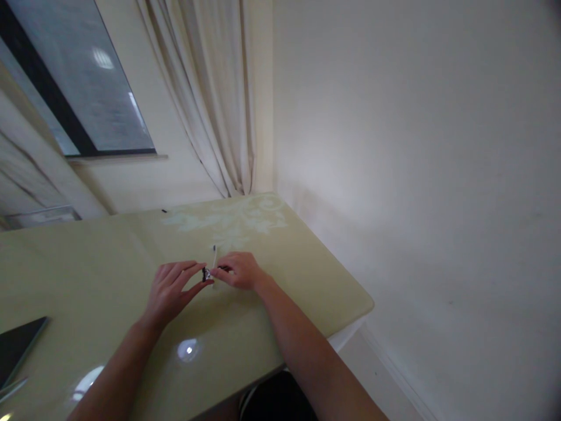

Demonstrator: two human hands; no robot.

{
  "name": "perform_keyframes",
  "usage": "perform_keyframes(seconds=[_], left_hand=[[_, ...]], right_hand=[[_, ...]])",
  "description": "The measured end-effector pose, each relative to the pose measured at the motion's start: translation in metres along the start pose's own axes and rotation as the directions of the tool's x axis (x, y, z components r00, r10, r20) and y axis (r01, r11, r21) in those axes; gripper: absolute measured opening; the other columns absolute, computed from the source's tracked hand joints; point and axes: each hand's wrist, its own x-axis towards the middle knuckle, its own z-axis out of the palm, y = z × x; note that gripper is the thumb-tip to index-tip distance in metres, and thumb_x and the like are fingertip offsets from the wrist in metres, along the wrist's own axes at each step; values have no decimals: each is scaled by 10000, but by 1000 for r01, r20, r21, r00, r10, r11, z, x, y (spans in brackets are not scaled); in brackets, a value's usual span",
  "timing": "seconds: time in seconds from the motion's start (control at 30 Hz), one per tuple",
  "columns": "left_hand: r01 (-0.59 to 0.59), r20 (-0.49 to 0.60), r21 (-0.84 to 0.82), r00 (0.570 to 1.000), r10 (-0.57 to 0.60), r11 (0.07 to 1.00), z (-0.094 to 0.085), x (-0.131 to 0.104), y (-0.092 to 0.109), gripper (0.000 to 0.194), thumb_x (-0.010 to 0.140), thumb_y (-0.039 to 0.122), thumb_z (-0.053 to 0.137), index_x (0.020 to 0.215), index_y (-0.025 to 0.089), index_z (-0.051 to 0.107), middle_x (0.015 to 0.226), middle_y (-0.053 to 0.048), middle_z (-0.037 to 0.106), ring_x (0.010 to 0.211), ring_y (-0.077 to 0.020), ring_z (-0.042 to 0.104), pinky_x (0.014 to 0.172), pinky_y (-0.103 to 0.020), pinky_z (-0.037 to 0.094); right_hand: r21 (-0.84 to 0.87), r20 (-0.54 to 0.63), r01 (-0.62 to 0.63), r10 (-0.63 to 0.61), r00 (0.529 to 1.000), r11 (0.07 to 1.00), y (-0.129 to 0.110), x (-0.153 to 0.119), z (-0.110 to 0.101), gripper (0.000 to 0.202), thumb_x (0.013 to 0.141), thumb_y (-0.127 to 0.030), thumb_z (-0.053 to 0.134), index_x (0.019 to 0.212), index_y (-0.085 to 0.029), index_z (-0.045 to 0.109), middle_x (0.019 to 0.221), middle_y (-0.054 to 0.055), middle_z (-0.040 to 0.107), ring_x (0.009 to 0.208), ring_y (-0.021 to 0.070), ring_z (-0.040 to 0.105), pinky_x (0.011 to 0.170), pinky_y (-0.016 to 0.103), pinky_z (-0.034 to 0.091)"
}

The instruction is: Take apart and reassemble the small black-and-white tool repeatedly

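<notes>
Over the table, my left hand [169, 292] pinches a small dark, shiny piece [205, 273] between thumb and fingertips. It is too small to name. Close beside it, my right hand [239, 270] has its fingers closed round a small black thing [224, 268], mostly hidden by the fingers. The fingertips of both hands nearly meet, and I cannot tell whether the two pieces touch. Just behind them lies a thin white stick with a dark end [214, 249], partly covered by the hands; it looks like a toothbrush.
The glossy pale-green table [315, 280] ends at a rounded right corner near the white wall [416, 175]. A dark flat object [20, 348] lies at the left edge. A small black item [164, 211] is near the back edge, below the curtain [214, 99].
</notes>
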Motion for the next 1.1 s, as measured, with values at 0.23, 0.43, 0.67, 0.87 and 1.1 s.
perform_keyframes(seconds=[0.23, 0.43, 0.67, 0.87, 1.1], left_hand=[[7, -13, -22, 1000, -8, 1000, -3, 1, -5, 368, 840, 312, 817, 1176, 246, 683, 964, -64, 718, 846, -223, 676, 819, -374, 503], [38, -13, -51, 999, -38, 998, -6, -1, -7, 364, 827, 345, 824, 1161, 266, 703, 929, -61, 717, 824, -228, 672, 798, -381, 511], [130, -34, -93, 990, -134, 987, -4, 1, 8, 329, 831, 346, 816, 1129, 257, 711, 930, -60, 713, 831, -228, 664, 806, -379, 522], [184, -8, -109, 982, -186, 977, 7, -5, 13, 291, 877, 344, 769, 1131, 221, 699, 963, -82, 711, 884, -233, 662, 830, -370, 507], [205, 102, -85, 975, -196, 975, 9, -6, 16, 258, 895, 377, 739, 1102, 223, 731, 950, -88, 753, 878, -238, 669, 827, -373, 497]], right_hand=[[86, -35, 24, -21, 999, 996, 2, 3, 0, 426, 1019, -547, 547, 821, -203, 701, 801, -5, 668, 830, 137, 580, 707, 243, 322], [48, -34, 28, -27, 999, 998, -1, 4, 1, 455, 1035, -559, 496, 804, -204, 662, 817, 2, 664, 836, 147, 570, 696, 255, 309], [29, -1, 20, -20, 1000, 999, -4, 1, -6, 376, 1041, -468, 511, 808, -199, 633, 803, 2, 642, 802, 147, 548, 698, 261, 306], [27, 61, -27, 26, 998, 999, -1, -2, -3, 311, 1014, -437, 551, 853, -194, 660, 804, 4, 646, 745, 144, 531, 651, 260, 275], [70, 12, -56, 56, 998, 996, 6, -6, 17, 247, 1003, -366, 561, 873, -190, 676, 772, 4, 627, 741, 147, 530, 682, 252, 318]])
